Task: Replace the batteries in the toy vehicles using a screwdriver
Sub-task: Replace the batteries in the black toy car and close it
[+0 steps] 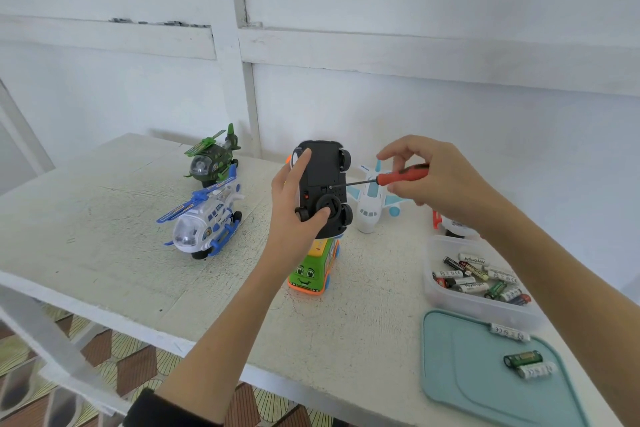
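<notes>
My left hand (294, 204) grips a toy car (323, 180) held up over the table, its black underside and wheels facing me. My right hand (436, 177) pinches the red handle of a screwdriver (401, 175); the thin shaft points left and its tip sits on the car's underside near the middle. A clear tub of batteries (474, 279) stands at the right. Three loose batteries (526, 362) lie on a teal lid (467, 374) at the front right.
On the white table (104, 253) stand a green helicopter (213, 158), a blue-and-white helicopter (204, 218), a green bus (313, 267) under the car, and a white plane (372, 204). A red-and-white toy (450, 224) is partly hidden behind my right arm. A white wall stands behind.
</notes>
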Action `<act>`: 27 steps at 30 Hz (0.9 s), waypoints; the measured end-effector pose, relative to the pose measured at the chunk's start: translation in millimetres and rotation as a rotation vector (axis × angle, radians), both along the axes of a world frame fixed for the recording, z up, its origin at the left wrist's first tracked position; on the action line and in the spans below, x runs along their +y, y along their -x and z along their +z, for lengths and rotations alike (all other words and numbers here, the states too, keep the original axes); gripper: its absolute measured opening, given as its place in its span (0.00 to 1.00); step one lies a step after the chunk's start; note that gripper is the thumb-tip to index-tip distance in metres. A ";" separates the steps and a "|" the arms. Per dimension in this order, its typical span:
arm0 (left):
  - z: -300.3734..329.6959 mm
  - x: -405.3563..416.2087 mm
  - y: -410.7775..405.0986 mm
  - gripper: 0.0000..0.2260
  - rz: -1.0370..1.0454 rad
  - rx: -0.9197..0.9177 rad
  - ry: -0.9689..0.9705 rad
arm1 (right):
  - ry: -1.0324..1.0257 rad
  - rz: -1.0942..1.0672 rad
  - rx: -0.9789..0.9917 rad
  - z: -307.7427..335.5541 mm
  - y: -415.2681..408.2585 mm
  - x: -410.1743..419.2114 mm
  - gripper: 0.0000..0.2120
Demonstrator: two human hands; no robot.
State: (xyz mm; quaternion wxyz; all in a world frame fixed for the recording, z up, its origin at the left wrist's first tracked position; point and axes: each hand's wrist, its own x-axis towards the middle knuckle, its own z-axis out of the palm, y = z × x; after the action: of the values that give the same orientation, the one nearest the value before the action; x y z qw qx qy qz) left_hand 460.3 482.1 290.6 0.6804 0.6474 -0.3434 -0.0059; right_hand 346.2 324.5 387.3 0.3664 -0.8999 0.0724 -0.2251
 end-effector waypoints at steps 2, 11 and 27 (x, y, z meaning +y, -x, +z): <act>0.3 -0.1 0.9 0.36 0.000 -0.004 0.001 | 0.032 0.007 0.003 0.1 -0.3 0.6 0.18; -2.1 -1.1 -1.1 0.38 -0.010 0.033 0.010 | 0.086 -0.064 -0.004 -2.6 -2.3 -4.8 0.06; -2.7 2.5 -4.7 0.36 -0.135 0.212 0.154 | 0.282 -0.048 0.015 -18.4 0.1 -9.7 0.05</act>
State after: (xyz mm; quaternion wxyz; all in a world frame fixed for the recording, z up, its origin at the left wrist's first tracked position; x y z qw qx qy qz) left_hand 465.0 484.6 287.9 0.7585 0.5645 -0.3119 -0.0935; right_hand 346.1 314.8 368.9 0.2305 -0.9421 0.0642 -0.2349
